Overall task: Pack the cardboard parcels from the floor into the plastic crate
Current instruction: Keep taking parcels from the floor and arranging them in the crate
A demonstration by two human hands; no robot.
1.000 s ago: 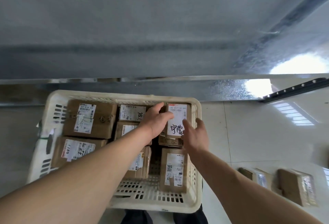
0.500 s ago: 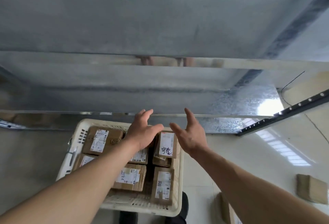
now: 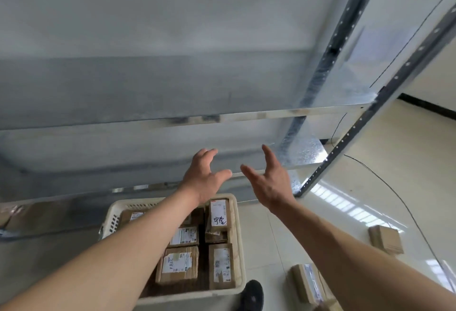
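A cream plastic crate point(image 3: 240, 249) stands on the floor below me, filled with several labelled cardboard parcels. One parcel with handwritten black characters point(image 3: 218, 214) lies at its far right corner. My left hand point(image 3: 204, 180) and my right hand point(image 3: 269, 184) hover above the crate's far edge, fingers spread, holding nothing. Two more parcels lie on the floor to the right: one point(image 3: 386, 239) further out and one point(image 3: 308, 283) close to my right forearm.
A galvanised metal shelving unit point(image 3: 222, 115) fills the view ahead, its perforated upright point(image 3: 345, 142) at the right. A thin black cable point(image 3: 394, 194) runs over the glossy tiled floor. A dark shoe point(image 3: 251, 296) shows beside the crate's near edge.
Both hands let go of the handwritten parcel in the crate and rose clear of it, open. The view tilted upward, so the crate now sits lower and more shelving shows.
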